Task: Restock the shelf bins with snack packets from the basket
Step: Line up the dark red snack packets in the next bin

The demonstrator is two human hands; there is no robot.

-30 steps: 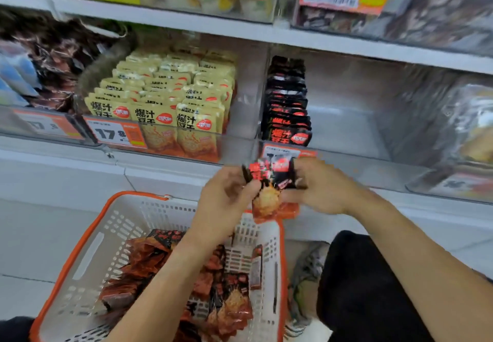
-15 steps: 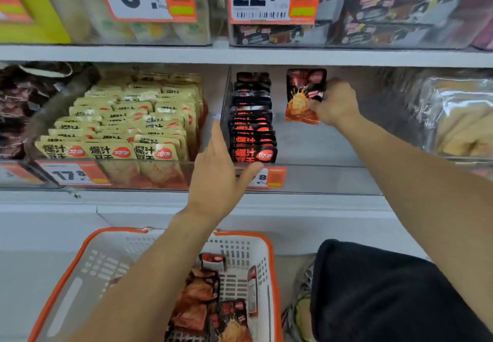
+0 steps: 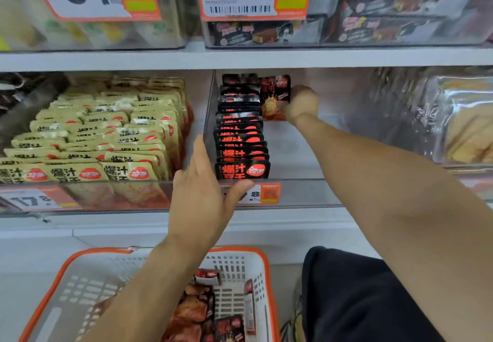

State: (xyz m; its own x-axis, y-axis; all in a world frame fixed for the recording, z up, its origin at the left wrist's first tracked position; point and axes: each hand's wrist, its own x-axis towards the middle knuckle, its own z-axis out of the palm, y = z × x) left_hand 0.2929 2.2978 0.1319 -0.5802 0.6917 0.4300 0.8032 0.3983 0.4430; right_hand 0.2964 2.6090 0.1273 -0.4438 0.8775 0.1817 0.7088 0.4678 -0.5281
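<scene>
My right hand (image 3: pixel 300 103) reaches deep into the clear shelf bin (image 3: pixel 306 192) and grips a black-and-red snack packet (image 3: pixel 274 96), held upright at the back, just right of a row of black-and-red packets (image 3: pixel 241 139). My left hand (image 3: pixel 205 189) hovers open in front of the bin's front wall, fingers spread, holding nothing. Below, the white basket with an orange rim (image 3: pixel 240 253) holds several more red and black packets (image 3: pixel 205 312); my left forearm hides part of them.
A neighbouring bin of yellow packets (image 3: pixel 101 139) fills the left. A bin with clear-wrapped goods (image 3: pixel 461 125) stands at the right. An upper shelf (image 3: pixel 240 57) with price tags overhangs the bins. My dark-clothed knee (image 3: pixel 360 296) is beside the basket.
My right hand carried the packet from above the basket up into the bin and now down toward the back, beside the row. My left hand let go and rose to the bin front.
</scene>
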